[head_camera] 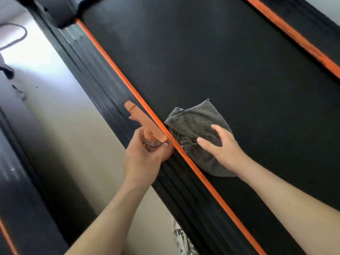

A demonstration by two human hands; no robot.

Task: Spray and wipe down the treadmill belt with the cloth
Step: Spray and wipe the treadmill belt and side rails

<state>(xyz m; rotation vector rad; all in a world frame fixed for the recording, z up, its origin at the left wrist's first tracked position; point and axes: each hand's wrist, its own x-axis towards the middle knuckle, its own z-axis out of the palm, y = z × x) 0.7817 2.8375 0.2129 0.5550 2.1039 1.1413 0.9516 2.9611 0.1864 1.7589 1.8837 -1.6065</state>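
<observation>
The black treadmill belt (211, 57) runs diagonally across the view between two orange stripes. A folded grey cloth (195, 124) lies on the belt against the left orange stripe (117, 70). My right hand (222, 150) presses flat on the cloth with straight, spread fingers. My left hand (145, 157) grips a clear spray bottle with an orange trigger head (145, 122), held above the ribbed left side rail (103, 92). Its nozzle points up and to the left. The bottle's body is mostly hidden inside my fist.
A pale floor (60, 111) lies left of the treadmill, with a cable loop (16, 35) at the far left. A dark frame part (55, 13) rises at the top left. The right orange stripe (298, 39) and side rail border the belt's far edge.
</observation>
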